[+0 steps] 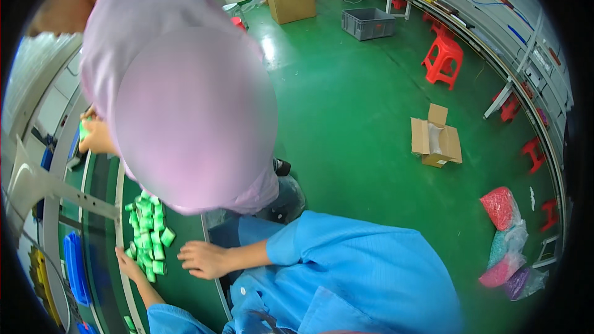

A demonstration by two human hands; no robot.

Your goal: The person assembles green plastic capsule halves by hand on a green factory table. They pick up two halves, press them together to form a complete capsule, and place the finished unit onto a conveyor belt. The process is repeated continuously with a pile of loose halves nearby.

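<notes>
At the lower left of the frame, the person in the blue coat has both hands on the dark green worktop [185, 291]. The right hand [204, 258] lies flat, palm down, fingers spread and its grip open on nothing, just to the right of a heap of small green pieces [148, 235]. The left hand [129, 265] comes in from below and touches the lower left edge of the same heap; its fingers lie loosely apart against the pieces, and no piece is clamped in them as far as can be seen. The heap runs in a narrow strip upward from between the two hands.

Above, in the upper left and middle, a co-worker in a pink coat [185, 105] leans over the worktop, one hand [96, 136] holding a green piece. On the green floor [346, 117] to the right stand an open cardboard box [435, 139], red stools [443, 59] and a grey crate [369, 23]; coloured bags [508, 241] lie at the lower right.
</notes>
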